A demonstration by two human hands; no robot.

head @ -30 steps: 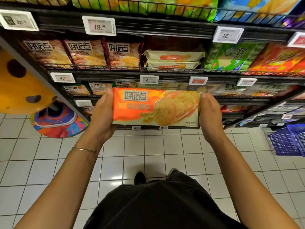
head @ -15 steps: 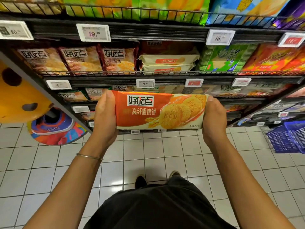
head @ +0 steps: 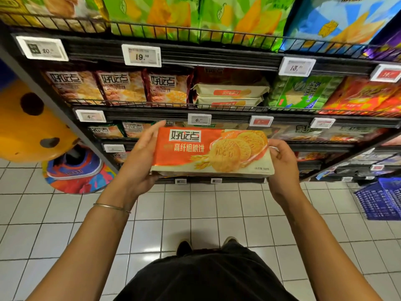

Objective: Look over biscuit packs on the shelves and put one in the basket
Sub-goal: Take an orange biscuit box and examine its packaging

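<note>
Far L: yellow spotted display [head: 26, 127], off to the side. Left hand [head: 138, 161] props the L end of the orange biscuit pack [head: 212, 152] w/ straight fingers. Right hand [head: 282, 168] curls fingers round the R end. Pack is held flat, label up, prob. for reading, mid-air before the shelf rack [head: 217, 58]. Blue basket [head: 382, 200] on floor far R; way there looks open.

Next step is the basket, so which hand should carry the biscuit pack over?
Probably the right. The right hand grips the right end of the biscuit pack, and the blue basket stands on the floor further right. The left hand, fingers straight along the other end, would have to cross over.
</note>
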